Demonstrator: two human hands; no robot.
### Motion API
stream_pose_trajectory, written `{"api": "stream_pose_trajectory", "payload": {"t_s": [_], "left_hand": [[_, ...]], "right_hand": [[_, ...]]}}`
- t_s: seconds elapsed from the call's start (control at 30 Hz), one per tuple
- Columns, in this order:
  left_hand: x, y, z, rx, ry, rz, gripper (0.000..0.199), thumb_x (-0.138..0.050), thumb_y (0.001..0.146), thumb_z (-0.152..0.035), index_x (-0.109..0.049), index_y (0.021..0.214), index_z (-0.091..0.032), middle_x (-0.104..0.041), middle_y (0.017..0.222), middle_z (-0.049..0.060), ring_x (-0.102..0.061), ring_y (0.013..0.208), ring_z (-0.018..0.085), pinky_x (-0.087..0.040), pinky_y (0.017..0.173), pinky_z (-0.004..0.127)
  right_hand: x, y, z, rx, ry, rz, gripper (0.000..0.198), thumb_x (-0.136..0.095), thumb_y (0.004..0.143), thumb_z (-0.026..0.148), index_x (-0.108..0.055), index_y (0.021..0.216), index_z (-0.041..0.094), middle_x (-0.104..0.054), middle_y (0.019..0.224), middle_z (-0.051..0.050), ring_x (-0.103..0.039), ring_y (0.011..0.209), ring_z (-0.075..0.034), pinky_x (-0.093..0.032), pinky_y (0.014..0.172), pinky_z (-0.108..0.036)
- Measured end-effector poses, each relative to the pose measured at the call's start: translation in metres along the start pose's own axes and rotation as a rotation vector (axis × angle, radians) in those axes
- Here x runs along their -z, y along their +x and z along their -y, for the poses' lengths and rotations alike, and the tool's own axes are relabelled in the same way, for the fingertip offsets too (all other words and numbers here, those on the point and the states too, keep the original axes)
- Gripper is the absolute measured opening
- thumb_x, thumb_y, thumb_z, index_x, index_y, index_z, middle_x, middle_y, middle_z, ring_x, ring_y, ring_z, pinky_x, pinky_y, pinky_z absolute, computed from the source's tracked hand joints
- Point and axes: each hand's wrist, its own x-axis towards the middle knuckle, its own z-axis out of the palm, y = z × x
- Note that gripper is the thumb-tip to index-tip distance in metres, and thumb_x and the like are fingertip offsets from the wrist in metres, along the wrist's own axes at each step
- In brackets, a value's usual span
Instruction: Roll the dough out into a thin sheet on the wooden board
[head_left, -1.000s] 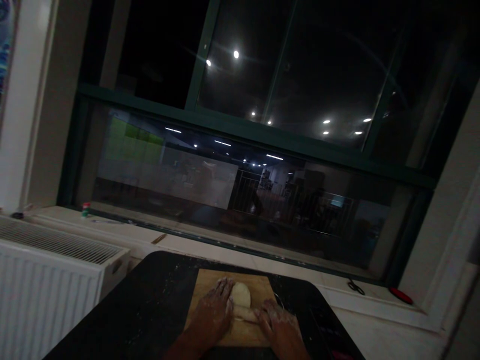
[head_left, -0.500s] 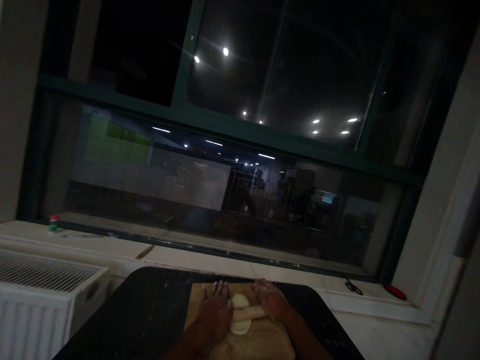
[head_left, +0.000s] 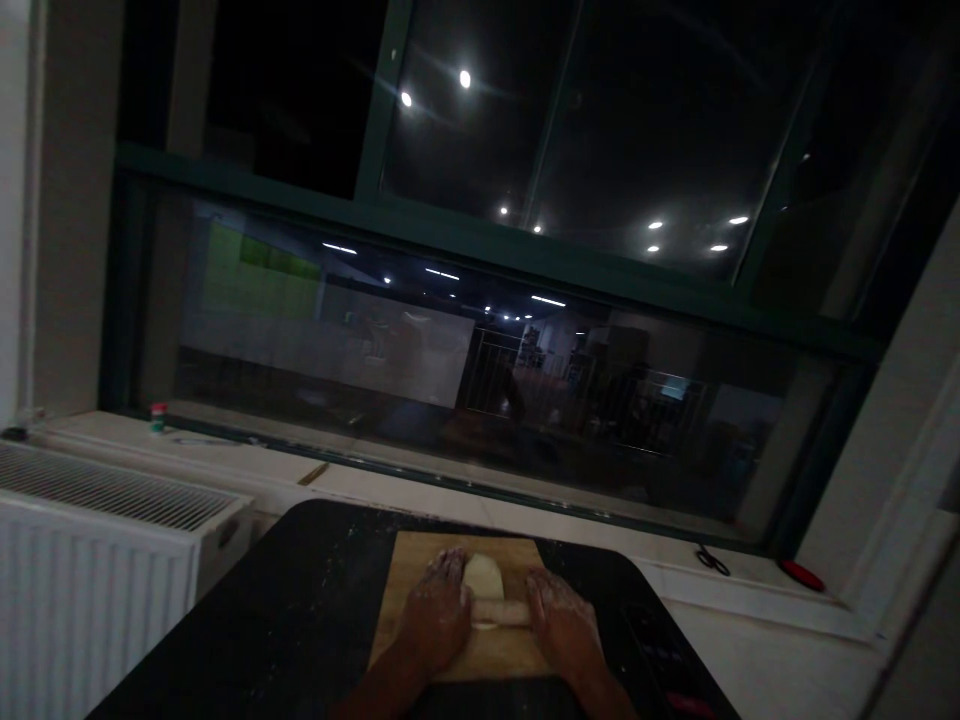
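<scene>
A short wooden rolling pin (head_left: 501,612) lies crosswise over a flattened piece of pale dough (head_left: 484,578) on a wooden board (head_left: 517,660). My left hand (head_left: 437,610) covers the pin's left end, palm down, its floury fingers pointing forward beside the dough. Over the right end rests my right hand (head_left: 562,615), its fingers bent forward and dusted with flour. Both ends of the pin are hidden under my hands. Most of the dough shows beyond the pin, with a thin edge on the near side.
The board sits on a black table (head_left: 315,600) speckled with flour. A phone-like dark object (head_left: 656,645) lies at its right. On the windowsill are scissors (head_left: 711,562), a red oval object (head_left: 801,574) and a small red-capped container (head_left: 157,418). A radiator (head_left: 112,560) stands left.
My hands have drawn the rolling pin back toward me, so more dough shows beyond it. The whole view has shifted slightly, and the board sits straighter on the table.
</scene>
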Motion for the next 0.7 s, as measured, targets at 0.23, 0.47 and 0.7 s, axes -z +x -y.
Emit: {"api": "stream_pose_trajectory", "payload": {"t_s": [0.23,0.47,0.7], "left_hand": [[-0.002,0.024,0.021,0.048,0.114,0.081,0.054,-0.03,0.099,-0.024,-0.046,0.149,-0.012,-0.041,0.158,0.015,-0.031,0.149,0.031,-0.022,0.122,0.055],[-0.001,0.033,0.024,0.034,0.127,0.112,0.055,-0.039,0.094,-0.024,-0.049,0.147,-0.014,-0.039,0.159,0.017,-0.029,0.149,0.037,-0.02,0.119,0.065],[0.006,0.029,-0.001,0.079,0.023,0.102,0.055,-0.027,0.098,-0.02,-0.043,0.149,-0.005,-0.043,0.156,0.02,-0.036,0.147,0.034,-0.024,0.12,0.062]], "right_hand": [[0.022,0.066,0.001,0.102,0.031,0.047,0.048,-0.025,0.104,0.037,-0.07,0.11,0.02,-0.076,0.099,-0.012,-0.071,0.094,-0.022,-0.05,0.085,-0.033],[-0.007,0.109,-0.021,0.272,0.137,0.068,0.044,-0.028,0.104,0.036,-0.069,0.116,0.026,-0.073,0.116,-0.005,-0.065,0.112,-0.02,-0.048,0.097,-0.033],[-0.053,0.083,-0.046,0.243,0.226,-0.004,0.05,-0.025,0.104,0.034,-0.063,0.134,0.021,-0.063,0.138,-0.006,-0.055,0.132,-0.02,-0.042,0.114,-0.039]]}}
